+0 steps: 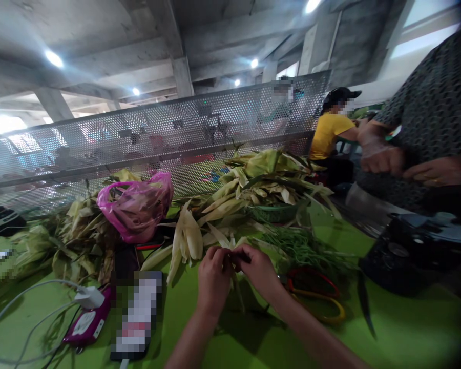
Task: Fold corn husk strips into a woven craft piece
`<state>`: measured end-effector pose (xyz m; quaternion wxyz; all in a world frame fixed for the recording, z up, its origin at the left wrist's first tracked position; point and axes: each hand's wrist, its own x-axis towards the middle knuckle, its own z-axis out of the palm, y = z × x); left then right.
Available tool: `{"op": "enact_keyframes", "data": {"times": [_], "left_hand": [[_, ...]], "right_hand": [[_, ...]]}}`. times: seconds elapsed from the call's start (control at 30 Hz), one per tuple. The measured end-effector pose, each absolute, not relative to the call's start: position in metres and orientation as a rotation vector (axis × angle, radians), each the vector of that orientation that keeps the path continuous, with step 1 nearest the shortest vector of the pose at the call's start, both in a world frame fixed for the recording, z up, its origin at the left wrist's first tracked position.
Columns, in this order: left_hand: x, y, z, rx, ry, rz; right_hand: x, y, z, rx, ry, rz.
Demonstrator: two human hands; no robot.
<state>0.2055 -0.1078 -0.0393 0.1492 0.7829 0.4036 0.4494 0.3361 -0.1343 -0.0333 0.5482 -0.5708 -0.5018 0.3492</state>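
My left hand [214, 274] and my right hand [253, 265] meet over the green tabletop, fingers pinched together. Between them is a pale corn husk [223, 239]; its strips fan out above the fingers and a thin end hangs below. Both hands are closed on it, and the fingertips hide the middle. Just beyond my left hand lies a bunch of pale corn husks [186, 234]. Near my right forearm is a pair of scissors [340, 306] with red and yellow handles, its blades mostly hidden. Behind my right hand spreads a heap of thin green strands [294, 245].
A green basket [274, 213] heaped with husks stands at the back. Left are a pink plastic bag [138, 207], a phone [140, 312], a purple power strip [86, 323] and cables. A black bag [403, 261] sits right, beside a standing person [438, 102]. A perforated metal screen [138, 138] runs behind.
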Motion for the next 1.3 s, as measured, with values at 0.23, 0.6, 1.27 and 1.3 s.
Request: {"op": "enact_keyframes", "data": {"times": [0.23,0.6,1.27,1.3], "left_hand": [[0.205,-0.107,-0.039,2.246,0.991,1.323],[0.200,-0.100,-0.041,2.195,0.845,1.455],[0.189,-0.089,-0.042,1.614,1.098,1.324],[0.189,-0.088,-0.043,1.576,1.054,1.316]], "right_hand": [[0.336,-0.130,-0.031,-1.175,-0.998,1.035],[0.344,-0.129,-0.033,-1.192,-1.077,1.054],[0.357,-0.137,-0.032,-1.195,-0.894,1.094],[0.358,-0.138,-0.032,-1.216,-0.913,1.155]]}}
